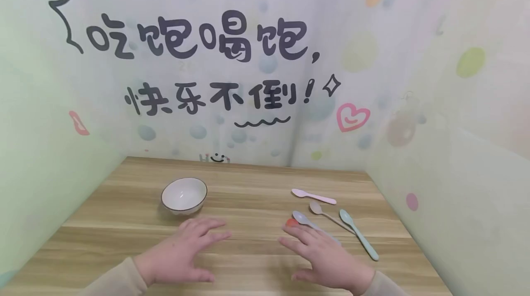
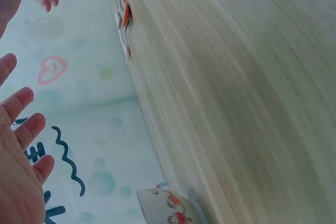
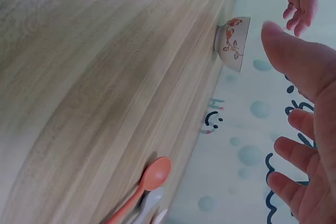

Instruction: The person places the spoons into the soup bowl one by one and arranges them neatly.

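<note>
White bowl (image 1: 184, 196), one; spoons (image 1: 360, 235), five

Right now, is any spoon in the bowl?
No, the spoons lie on the table, to the right of the bowl in the head view.

The scene is carried by a table (image 1: 248, 204) faced in light brown wood grain. On its left part a white bowl (image 1: 184, 196) is set upright, rimmed in a dark line and decorated outside with red flowers. On the right part, five spoons are laid in a loose group. A pink spoon (image 1: 313, 195) is placed farthest back, a green one (image 1: 358, 234) farthest right. Between them a beige spoon (image 1: 328, 216) is slanted, its handle end brought right up to the green handle; contact cannot be confirmed. A lavender spoon (image 1: 310, 224) is laid just beside an orange one (image 3: 152, 178), which is mostly hidden in the head view.
</note>
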Demonstrator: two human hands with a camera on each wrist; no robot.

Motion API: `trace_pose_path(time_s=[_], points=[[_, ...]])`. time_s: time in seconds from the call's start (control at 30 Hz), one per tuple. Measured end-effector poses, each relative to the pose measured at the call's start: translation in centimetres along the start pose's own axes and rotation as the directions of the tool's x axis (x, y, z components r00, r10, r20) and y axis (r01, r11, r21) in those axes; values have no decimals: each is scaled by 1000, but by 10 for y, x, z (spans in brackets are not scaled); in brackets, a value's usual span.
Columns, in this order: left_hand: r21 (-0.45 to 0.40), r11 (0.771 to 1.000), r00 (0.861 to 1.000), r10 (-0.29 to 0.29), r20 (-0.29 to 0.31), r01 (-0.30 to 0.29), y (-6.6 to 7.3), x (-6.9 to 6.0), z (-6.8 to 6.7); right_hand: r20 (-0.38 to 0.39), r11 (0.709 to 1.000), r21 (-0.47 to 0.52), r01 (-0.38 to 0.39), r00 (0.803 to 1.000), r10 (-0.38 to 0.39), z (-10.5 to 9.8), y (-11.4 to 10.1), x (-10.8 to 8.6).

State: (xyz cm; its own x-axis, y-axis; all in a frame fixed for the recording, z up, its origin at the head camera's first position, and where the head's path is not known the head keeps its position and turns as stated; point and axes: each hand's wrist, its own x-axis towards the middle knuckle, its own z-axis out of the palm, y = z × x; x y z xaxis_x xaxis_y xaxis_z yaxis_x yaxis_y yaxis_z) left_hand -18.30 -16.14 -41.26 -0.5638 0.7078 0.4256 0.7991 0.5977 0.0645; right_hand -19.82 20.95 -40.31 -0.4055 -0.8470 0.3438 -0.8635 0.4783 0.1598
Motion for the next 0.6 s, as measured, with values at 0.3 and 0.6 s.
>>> trace_pose_path(time_s=[0.3, 0.6], points=[[-197, 953, 966, -249, -72, 231, -5, -6, 13, -125, 996, 5, -90, 988, 90, 17, 0, -4], [-413, 802, 833, -530, -159, 431, -19, -7, 26, -207, 989, 51, -140, 967, 147, 32, 1, -4]])
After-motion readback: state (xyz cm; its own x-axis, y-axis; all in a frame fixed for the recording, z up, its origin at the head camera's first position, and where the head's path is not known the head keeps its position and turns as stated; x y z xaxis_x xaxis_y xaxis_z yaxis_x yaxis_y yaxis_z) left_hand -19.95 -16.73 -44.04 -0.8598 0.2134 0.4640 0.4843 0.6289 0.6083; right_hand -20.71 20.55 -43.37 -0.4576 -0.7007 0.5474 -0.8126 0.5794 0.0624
